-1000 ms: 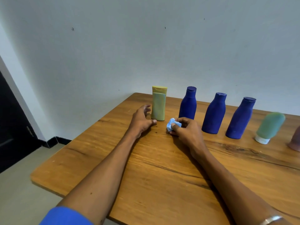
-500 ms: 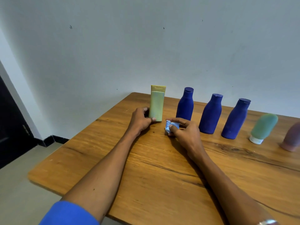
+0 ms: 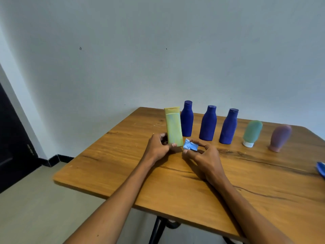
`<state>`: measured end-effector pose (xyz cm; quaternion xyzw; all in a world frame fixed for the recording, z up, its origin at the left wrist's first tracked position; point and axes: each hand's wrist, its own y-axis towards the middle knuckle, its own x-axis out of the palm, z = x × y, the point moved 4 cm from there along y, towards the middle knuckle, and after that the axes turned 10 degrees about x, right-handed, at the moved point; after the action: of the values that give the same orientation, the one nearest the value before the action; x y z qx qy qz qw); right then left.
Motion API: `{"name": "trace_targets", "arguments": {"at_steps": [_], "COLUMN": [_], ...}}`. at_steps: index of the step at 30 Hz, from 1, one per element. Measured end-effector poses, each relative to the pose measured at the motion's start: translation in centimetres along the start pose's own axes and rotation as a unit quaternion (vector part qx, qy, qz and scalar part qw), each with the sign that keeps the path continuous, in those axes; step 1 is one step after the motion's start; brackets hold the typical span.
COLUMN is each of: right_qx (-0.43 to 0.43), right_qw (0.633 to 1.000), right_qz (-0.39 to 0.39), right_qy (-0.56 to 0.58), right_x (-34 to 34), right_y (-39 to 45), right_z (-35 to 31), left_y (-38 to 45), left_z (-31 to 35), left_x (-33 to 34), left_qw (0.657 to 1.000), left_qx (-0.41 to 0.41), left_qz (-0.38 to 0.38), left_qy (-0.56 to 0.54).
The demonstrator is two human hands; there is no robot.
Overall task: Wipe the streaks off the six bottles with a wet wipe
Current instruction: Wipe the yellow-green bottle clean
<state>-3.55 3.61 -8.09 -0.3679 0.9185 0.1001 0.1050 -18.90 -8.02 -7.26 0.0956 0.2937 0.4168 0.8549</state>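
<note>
Your left hand (image 3: 158,148) grips the base of the yellow-green bottle (image 3: 174,128) with thumb in front and fingers curled behind. Your right hand (image 3: 204,158) pinches the crumpled blue wipe (image 3: 190,147) just beside it, both forearms extended forward.

Row: six bottles run left to right along the back of the counter (image 3: 109,175).
Left end: flat tube (image 3: 173,127), before the row, held by the left hand (image 3: 157,149).
Middle: three tall bottles (image 3: 208,123).
Right end: two squat tubes (image 3: 252,132).
Wipe (image 3: 190,147): in the right hand (image 3: 204,158), just right of the flat tube's base.
</note>
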Motion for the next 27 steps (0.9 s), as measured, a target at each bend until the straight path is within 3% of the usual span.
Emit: {"name": "trace_targets", "arguments": {"at_steps": [11, 20, 27], "right_qx": [-0.037, -0.093, -0.075], "right_qw": [0.996, 0.981, 0.989], "right_qz": [0.064, 0.171, 0.12], "right_qy": [-0.043, 0.003, -0.045], "right_x": [-4.2, -5.0, -4.9], "right_y": [-3.9, -4.1, -3.7], "right_z": [0.8, -0.3, 0.7], "left_y": [-4.1, -4.5, -4.7], "left_z": [3.4, 4.0, 4.0], "left_x": [3.8, 5.6, 5.7], "left_qw": [0.998, 0.998, 0.999], "left_qx": [0.004, 0.004, -0.017], "left_qz": [-0.042, -0.045, -0.02], "left_qy": [-0.042, -0.042, -0.042]}}
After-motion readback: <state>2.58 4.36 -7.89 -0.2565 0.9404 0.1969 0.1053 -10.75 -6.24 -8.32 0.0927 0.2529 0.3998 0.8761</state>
